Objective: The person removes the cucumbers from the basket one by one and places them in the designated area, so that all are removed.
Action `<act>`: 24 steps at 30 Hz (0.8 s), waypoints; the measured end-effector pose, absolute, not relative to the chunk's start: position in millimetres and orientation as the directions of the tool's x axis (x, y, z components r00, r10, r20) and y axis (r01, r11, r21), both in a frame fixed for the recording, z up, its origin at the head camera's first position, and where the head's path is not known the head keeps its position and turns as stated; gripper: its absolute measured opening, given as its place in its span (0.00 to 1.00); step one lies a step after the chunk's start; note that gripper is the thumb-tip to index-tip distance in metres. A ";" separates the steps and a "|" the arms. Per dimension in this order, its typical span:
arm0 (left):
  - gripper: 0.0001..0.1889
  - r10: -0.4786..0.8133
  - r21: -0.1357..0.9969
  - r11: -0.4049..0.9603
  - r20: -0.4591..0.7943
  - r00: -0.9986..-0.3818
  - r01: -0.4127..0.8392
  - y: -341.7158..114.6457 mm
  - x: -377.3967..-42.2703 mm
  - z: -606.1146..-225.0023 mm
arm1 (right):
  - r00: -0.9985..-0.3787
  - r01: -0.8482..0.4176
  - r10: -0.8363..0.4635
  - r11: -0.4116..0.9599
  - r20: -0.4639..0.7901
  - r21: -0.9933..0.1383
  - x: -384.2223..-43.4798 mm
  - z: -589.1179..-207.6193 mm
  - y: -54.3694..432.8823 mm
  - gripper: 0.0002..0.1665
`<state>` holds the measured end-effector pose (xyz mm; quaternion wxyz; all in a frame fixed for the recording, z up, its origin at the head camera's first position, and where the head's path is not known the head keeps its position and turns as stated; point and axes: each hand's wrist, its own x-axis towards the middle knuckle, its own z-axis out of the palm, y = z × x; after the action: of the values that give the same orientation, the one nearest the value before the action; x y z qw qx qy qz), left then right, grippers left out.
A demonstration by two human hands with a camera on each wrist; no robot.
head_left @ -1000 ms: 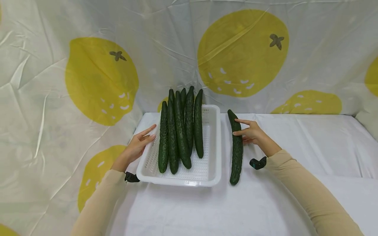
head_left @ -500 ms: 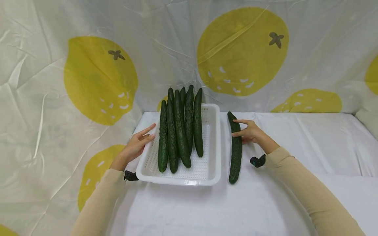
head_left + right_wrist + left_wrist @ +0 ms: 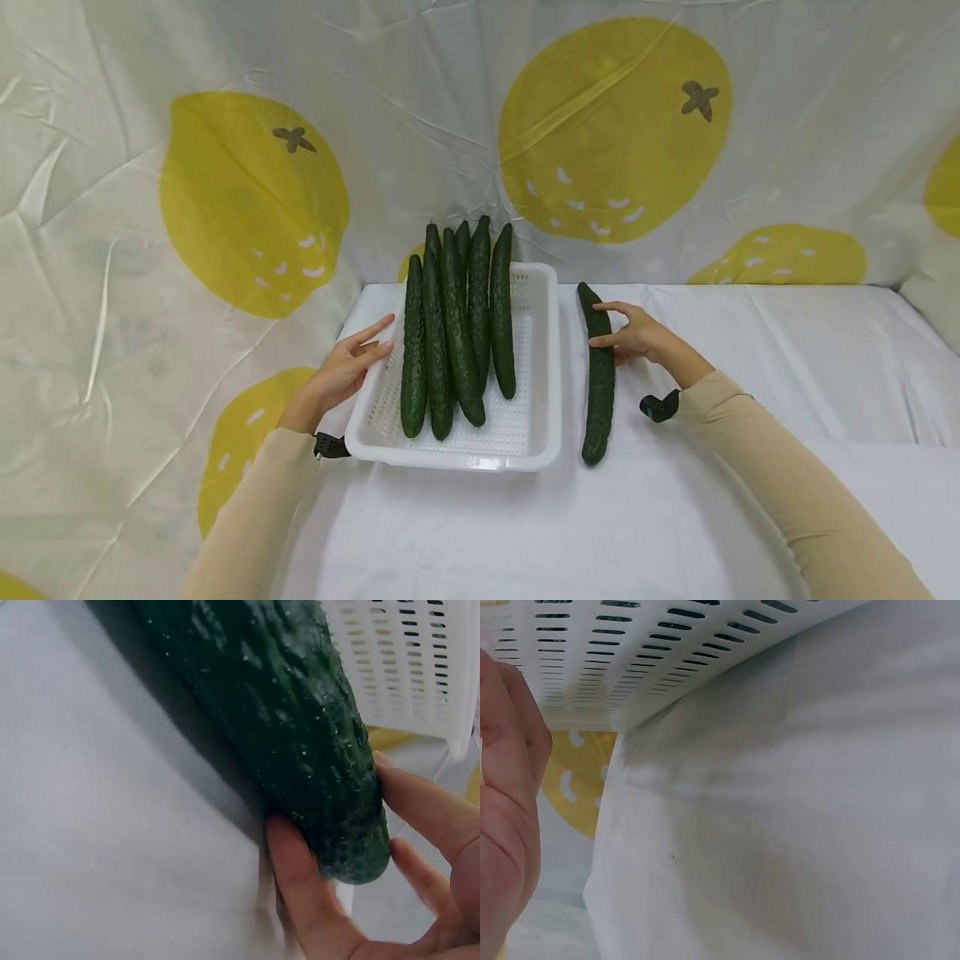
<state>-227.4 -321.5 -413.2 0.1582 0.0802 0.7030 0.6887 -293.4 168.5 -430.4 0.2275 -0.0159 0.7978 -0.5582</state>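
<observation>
In the head view, my right hand (image 3: 637, 335) pinches the far part of a long dark green cucumber (image 3: 600, 400) between thumb and fingers. The right wrist view shows fingertips on both sides of this cucumber's (image 3: 277, 712) end. It lies lengthwise to the right of a white plastic basket (image 3: 553, 375). Along the basket's left side, my left hand (image 3: 341, 375) touches the rim with outstretched index finger and thumb; its other fingers are mostly hidden. Several cucumbers (image 3: 456, 333) lean side by side in the basket, their far ends sticking out above the back rim.
A white cloth (image 3: 480, 533) covers the table. Behind and to the left hangs a pale curtain (image 3: 420, 108) printed with large yellow lemons, close to the basket's back edge. The basket's slotted wall (image 3: 630, 652) fills the top of the left wrist view.
The far end of the held cucumber has shifted slightly toward me since a second ago. Over the last half second both hands and the basket look nearly still.
</observation>
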 end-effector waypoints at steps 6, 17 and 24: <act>0.32 0.330 0.993 0.028 -0.116 -0.937 -0.113 -324.8 -228.2 -415.0 | -0.887 0.228 -0.308 0.357 -0.345 -0.906 -294.5 -434.6 175.7 0.51; 0.33 0.334 0.993 0.032 -0.120 -0.935 -0.116 -324.1 -227.3 -414.1 | -0.897 0.153 -0.330 0.389 -0.293 -0.908 -290.4 -417.8 179.3 0.43; 0.33 0.332 0.993 0.037 -0.114 -0.936 -0.108 -322.8 -228.4 -412.8 | -0.912 0.121 -0.336 0.331 -0.236 -0.936 -294.0 -392.0 182.9 0.40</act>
<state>-228.4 -322.8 -412.8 0.1596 0.0796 0.7021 0.6894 -294.0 182.9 -392.0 0.1987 -0.0681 0.7912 -0.5743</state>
